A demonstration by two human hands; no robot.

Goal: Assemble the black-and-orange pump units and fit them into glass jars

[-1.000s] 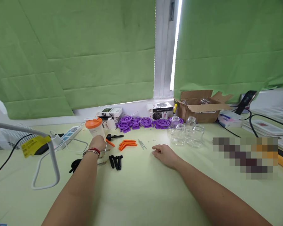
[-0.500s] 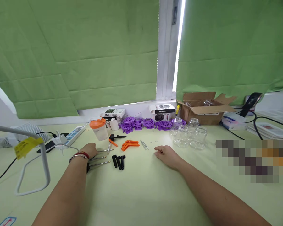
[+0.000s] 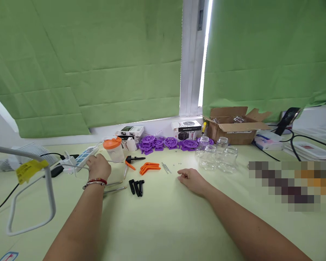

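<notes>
Hovering with fingers curled, grasping nothing that shows, the left hand (image 3: 98,166) sits just left of the orange-lidded cup (image 3: 113,149), with the metal rods (image 3: 114,186) lying lengthwise just behind its wrist. The right hand (image 3: 190,178) rests loosely curled and empty on the counter (image 3: 163,224), farther from both.

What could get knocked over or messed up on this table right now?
The left hand hovers right beside the orange-lidded cup; a bump might tip it. The glass jars stand close together just beyond the right hand, so a careless reach could send them clinking or rolling. The tiny metal pins near that hand could easily scatter.
</notes>
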